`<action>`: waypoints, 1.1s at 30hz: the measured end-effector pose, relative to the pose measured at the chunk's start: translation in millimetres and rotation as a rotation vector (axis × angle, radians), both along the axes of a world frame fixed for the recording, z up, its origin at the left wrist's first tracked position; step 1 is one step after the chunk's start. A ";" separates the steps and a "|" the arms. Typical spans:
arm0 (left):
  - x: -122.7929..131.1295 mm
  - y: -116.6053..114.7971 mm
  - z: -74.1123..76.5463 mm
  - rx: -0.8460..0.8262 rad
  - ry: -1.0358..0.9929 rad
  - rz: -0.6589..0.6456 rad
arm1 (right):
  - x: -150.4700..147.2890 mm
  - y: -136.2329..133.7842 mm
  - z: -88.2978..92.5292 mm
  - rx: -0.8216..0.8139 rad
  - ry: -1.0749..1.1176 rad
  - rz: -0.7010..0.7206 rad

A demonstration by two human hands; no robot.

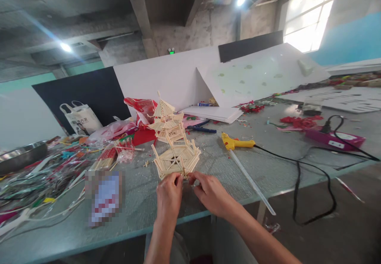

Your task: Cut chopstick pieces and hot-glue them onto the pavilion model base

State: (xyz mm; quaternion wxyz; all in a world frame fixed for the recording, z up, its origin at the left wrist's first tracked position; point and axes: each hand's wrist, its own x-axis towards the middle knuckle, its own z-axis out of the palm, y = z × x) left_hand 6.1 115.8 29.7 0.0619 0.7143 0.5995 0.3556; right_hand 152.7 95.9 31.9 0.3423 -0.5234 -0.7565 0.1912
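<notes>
A hexagonal tray-like frame (187,157) built of pale wooden sticks lies flat on the table, with short posts rising from its corners. Directly behind it stands a small tiered pagoda model (164,109) of the same sticks; whether the two are joined is unclear. At the frame's near edge, my left hand (169,194) is closed in a pinch, its fingertips against the sticks. My right hand (210,190) is at the same edge with thumb and forefinger drawn together. Whatever small piece lies between the fingers of each hand is too hidden to name.
A yellow hot glue gun (238,141) with a long glue stick and black cord lies on the right. Matchstick bundles (105,157) and a pixelated packet (105,200) are on the left, near plastic-wrapped clutter. Blue-handled pliers (202,129) and white boards (214,114) lie behind.
</notes>
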 end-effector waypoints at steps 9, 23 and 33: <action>1.1 -0.2 0.3 0.006 0.009 -0.001 | -1.7 -0.6 2.5 -0.002 -0.011 0.002; 1.1 -0.6 -0.6 0.004 0.006 -0.010 | -1.8 -0.6 2.0 0.001 -0.028 0.001; 1.2 0.2 -0.8 0.007 0.002 -0.006 | -1.1 0.1 -0.3 0.012 -0.016 0.015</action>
